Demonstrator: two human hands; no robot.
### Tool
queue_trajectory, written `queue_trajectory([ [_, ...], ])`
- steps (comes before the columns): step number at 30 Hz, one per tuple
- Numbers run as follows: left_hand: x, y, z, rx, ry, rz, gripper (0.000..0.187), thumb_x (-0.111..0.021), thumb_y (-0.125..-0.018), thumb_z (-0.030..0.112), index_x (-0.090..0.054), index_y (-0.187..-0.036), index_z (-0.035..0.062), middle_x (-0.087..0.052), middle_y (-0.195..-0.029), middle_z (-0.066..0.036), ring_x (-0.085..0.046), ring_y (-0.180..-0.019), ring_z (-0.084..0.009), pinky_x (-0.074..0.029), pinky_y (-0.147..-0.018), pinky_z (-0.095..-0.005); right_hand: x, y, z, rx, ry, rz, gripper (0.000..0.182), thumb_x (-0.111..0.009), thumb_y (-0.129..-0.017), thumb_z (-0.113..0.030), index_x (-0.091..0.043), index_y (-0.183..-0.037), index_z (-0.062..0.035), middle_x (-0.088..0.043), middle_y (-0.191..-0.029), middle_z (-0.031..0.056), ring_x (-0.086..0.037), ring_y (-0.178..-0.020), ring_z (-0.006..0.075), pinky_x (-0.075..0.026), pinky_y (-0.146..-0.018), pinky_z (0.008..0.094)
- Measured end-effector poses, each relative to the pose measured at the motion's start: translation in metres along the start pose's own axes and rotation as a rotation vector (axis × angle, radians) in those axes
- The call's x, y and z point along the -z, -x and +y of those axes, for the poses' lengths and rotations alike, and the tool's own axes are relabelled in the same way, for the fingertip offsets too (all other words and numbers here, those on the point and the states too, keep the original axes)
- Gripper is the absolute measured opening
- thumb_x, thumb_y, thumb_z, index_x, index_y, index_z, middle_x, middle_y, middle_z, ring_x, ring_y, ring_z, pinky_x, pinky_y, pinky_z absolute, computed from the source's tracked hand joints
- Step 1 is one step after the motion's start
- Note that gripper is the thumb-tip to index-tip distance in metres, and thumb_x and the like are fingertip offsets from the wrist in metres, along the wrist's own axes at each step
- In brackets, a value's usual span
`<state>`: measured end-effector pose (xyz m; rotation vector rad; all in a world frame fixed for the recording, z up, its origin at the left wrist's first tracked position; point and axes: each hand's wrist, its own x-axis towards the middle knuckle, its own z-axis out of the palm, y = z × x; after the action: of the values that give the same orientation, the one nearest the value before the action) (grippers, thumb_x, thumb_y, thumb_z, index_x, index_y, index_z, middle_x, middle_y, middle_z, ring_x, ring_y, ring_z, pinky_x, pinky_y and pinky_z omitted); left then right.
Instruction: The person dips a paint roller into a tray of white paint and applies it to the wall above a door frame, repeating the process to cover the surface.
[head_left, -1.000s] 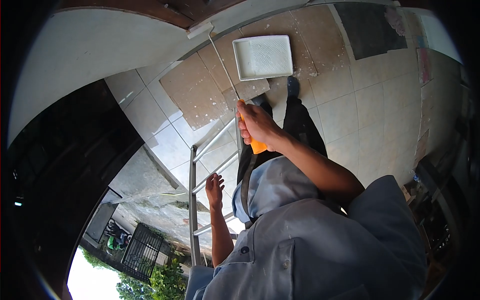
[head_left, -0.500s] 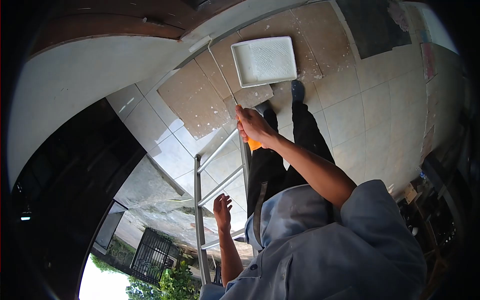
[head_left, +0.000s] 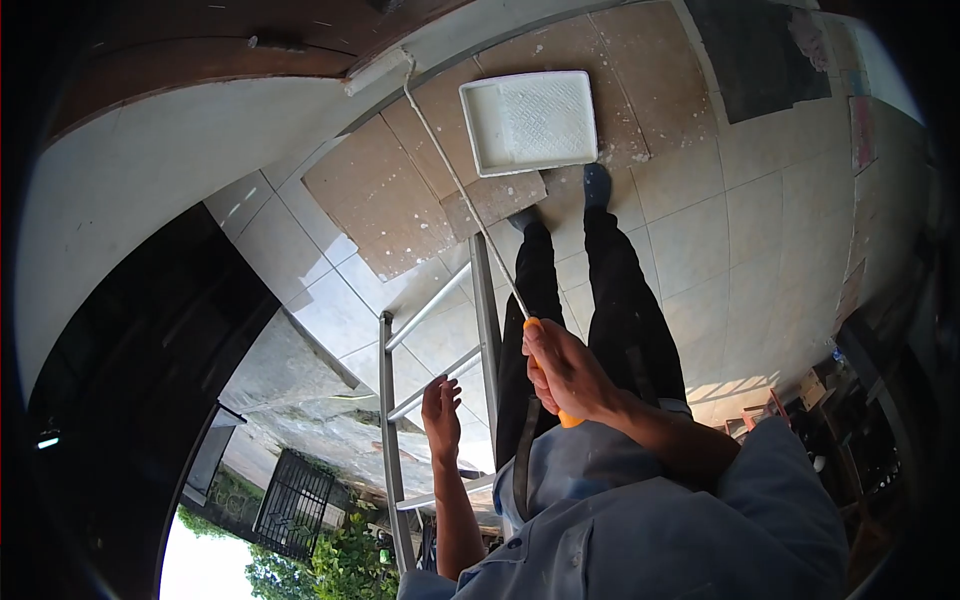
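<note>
My right hand (head_left: pixel 568 372) is wrapped round the orange handle of a paint roller (head_left: pixel 440 155), in front of my waist. Its long, white-spattered rod runs away from me to the roller head, which lies against the white wall (head_left: pixel 240 120) close under brown wood. My left hand (head_left: pixel 441 415) is held out at my left with loosely bent fingers and nothing in them. It overlaps the rungs of a metal ladder (head_left: pixel 388 400) in this view. Beyond my feet sits a white paint tray (head_left: pixel 485 130) with white paint in it.
Paint-spotted brown cardboard sheets (head_left: pixel 380 205) cover part of the tiled floor (head_left: pixel 690 240). A dark mat (head_left: pixel 755 60) lies at the far right. On the left is a dark opening (head_left: pixel 130 350), with a black metal grille (head_left: pixel 290 500) and plants (head_left: pixel 345 560) below it.
My right hand has drawn back toward my waist and to the right with the paint roller. The roller head has slid a little up and left along the wall. My left hand has barely moved.
</note>
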<state>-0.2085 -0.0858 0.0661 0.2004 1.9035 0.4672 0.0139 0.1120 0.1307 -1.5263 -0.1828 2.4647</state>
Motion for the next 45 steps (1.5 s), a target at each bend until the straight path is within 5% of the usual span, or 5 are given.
queue_trajectory([
  [9,-0.077,-0.058,0.126,-0.279,0.063,-0.155,0.039,-0.05,-0.102,0.028,-0.053,-0.126,-0.0032,-0.064,-0.112,-0.016,-0.063,-0.104,-0.0235,-0.051,-0.092,-0.0365,0.033,-0.11,0.012,0.121,0.064,0.006,0.043,-0.038,-0.103,-0.049,-0.041,-0.087,-0.0087,-0.039,-0.058,-0.0016,-0.038,-0.039,0.0061,-0.037,-0.037,0.0233],
  [25,-0.051,-0.048,0.027,-0.037,-0.131,-0.07,0.037,-0.052,-0.101,0.023,-0.053,-0.126,-0.0041,-0.065,-0.11,-0.016,-0.064,-0.101,-0.022,-0.051,-0.089,-0.0342,0.106,-0.253,0.068,0.187,0.054,0.026,0.044,-0.044,-0.1,-0.053,-0.039,-0.083,-0.0127,-0.037,-0.055,-0.0042,-0.035,-0.039,0.005,-0.035,-0.036,0.0228],
  [31,-0.056,-0.038,0.019,0.009,-0.131,-0.064,0.038,-0.052,-0.101,0.024,-0.052,-0.126,-0.0048,-0.065,-0.11,-0.016,-0.064,-0.102,-0.0224,-0.051,-0.089,-0.0347,0.097,-0.207,0.081,0.15,0.022,0.041,0.045,-0.04,-0.102,-0.051,-0.041,-0.085,-0.0092,-0.037,-0.056,-0.003,-0.037,-0.039,0.0072,-0.036,-0.036,0.0245],
  [39,-0.06,-0.035,0.02,-0.054,-0.147,-0.052,0.038,-0.051,-0.101,0.025,-0.053,-0.125,-0.0047,-0.065,-0.11,-0.016,-0.064,-0.102,-0.0225,-0.051,-0.088,-0.0347,0.102,-0.272,0.042,0.165,0.071,0.076,0.047,-0.041,-0.101,-0.052,-0.042,-0.085,-0.0086,-0.039,-0.057,-0.002,-0.042,-0.044,0.0084,-0.041,-0.042,0.027],
  [45,-0.06,-0.03,0.013,-0.047,-0.131,-0.053,0.037,-0.053,-0.101,0.025,-0.054,-0.124,-0.0043,-0.065,-0.109,-0.016,-0.064,-0.1,-0.022,-0.051,-0.087,-0.0341,0.089,-0.204,0.06,0.138,0.04,0.06,0.05,-0.043,-0.097,-0.059,-0.045,-0.086,-0.011,-0.041,-0.059,-0.004,-0.04,-0.042,0.0046,-0.037,-0.038,0.0224],
])
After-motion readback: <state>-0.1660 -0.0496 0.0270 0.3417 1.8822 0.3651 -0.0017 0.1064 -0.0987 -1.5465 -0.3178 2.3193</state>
